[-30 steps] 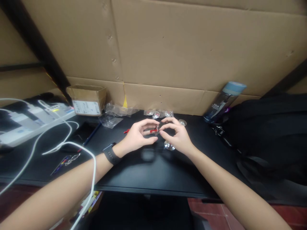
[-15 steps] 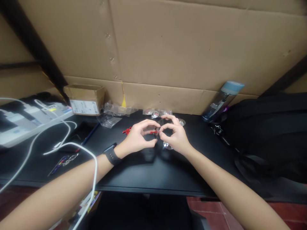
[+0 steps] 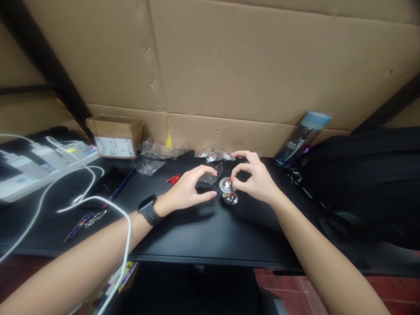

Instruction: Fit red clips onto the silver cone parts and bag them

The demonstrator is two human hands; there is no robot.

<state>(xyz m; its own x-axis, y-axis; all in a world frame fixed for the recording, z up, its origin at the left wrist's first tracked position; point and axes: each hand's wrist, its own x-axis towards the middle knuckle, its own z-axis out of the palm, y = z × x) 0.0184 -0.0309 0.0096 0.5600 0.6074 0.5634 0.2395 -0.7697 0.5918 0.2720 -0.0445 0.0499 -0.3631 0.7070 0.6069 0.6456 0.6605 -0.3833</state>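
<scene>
My right hand [image 3: 257, 180] pinches a small silver finger cymbal [image 3: 225, 185] by the red cord at its domed middle, thumb and forefinger together. Just below it a second shiny cymbal [image 3: 230, 200] lies on the black table [image 3: 197, 238], partly overlapped by the held one. Thumb and fingers apart, my left hand [image 3: 185, 190] holds nothing and hovers left of the cymbals. Beyond its fingertips is a clear plastic bag [image 3: 215, 175]. A bunch of red cords [image 3: 173, 178] lies behind my left knuckles.
Bagged metal discs [image 3: 211, 156] rest along the cardboard wall [image 3: 243, 78]. At the back left stand a cardboard box [image 3: 114, 135] and crumpled plastic wrappers [image 3: 149, 164]. A white cable [image 3: 129, 227] crosses over my left forearm. To the right are a bottle [image 3: 302, 140] and a black bag [image 3: 367, 188].
My hands have moved apart. The cymbal, earlier held upright between both hands, has gone right and down with my right hand, its face now visible. My left hand has let go.
</scene>
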